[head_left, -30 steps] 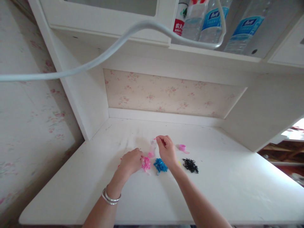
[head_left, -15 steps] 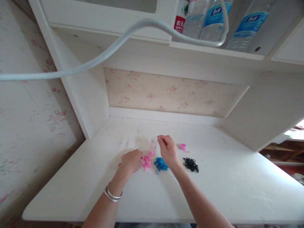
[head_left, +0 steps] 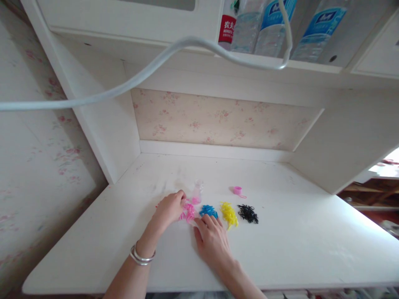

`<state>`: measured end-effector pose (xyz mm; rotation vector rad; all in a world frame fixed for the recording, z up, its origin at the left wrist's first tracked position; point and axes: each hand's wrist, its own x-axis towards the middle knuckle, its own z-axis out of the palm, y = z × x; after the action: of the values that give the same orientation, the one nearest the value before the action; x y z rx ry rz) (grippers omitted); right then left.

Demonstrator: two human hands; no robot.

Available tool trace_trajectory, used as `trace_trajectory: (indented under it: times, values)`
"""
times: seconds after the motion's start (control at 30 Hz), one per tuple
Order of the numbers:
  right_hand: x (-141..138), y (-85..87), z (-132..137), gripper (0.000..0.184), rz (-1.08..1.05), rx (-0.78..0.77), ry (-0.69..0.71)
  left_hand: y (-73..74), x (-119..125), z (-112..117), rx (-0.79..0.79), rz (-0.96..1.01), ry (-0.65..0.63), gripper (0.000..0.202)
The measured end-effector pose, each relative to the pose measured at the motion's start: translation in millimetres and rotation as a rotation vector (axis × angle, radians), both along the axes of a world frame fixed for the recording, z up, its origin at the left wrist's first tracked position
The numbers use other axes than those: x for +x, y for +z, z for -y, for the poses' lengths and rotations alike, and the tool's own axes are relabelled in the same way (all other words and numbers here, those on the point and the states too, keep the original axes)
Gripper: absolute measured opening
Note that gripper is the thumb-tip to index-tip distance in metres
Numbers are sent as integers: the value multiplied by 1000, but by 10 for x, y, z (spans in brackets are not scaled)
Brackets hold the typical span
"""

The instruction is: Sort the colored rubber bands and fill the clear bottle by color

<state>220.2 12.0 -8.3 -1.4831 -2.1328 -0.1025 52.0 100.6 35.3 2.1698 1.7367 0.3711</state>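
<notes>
My left hand (head_left: 170,209) is at the left side of a pile of pink rubber bands (head_left: 188,212), thumb and fingers pinched together. What the pinch holds, if anything, is too small to make out. With its fingers stretched forward, my right hand (head_left: 213,240) lies on the table at the near edge of the blue rubber bands (head_left: 208,211), its index fingertip close to the pink pile. Just behind the pink pile stands a small clear bottle (head_left: 198,189) with pink bands at its bottom. A few red bits (head_left: 157,205) show beside my left hand, which hides the rest.
To the right lie yellow rubber bands (head_left: 229,215) and black rubber bands (head_left: 248,214). A pink cap with a loop (head_left: 237,190) sits behind them. A white cable (head_left: 140,77) hangs across the upper view, before a shelf with plastic bottles (head_left: 272,31).
My right hand has come down from beside the clear bottle to the table by the blue and pink piles, uncovering the yellow bands. My left hand stays by the pink pile.
</notes>
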Motion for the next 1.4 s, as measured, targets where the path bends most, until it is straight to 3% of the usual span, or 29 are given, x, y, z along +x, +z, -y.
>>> trace_trajectory:
  times: [0.23, 0.43, 0.53, 0.67, 0.9, 1.13, 1.4]
  values:
    - [2, -5, -8, 16, 47, 36, 23, 97, -26, -44, 129, 315, -30, 19]
    - [11, -5, -11, 17, 24, 40, 4, 373, 183, 34, 197, 532, 14, 29]
    - [29, -18, -16, 17, 27, 16, 18, 563, 293, 32, 337, 493, -1, 24]
    - [69, -21, -5, 14, 4, -1, 30, 722, 375, -13, 458, 288, -32, 20]
    - [137, -28, 29, 14, -81, -14, -37, 702, 445, -40, 451, 144, -36, 21]
    - [164, -20, 38, 15, -114, 4, -54, 656, 448, -110, 418, 308, -52, 25]
    - [151, -23, 29, 15, -122, 22, -54, 590, 473, -178, 429, 291, -67, 25]
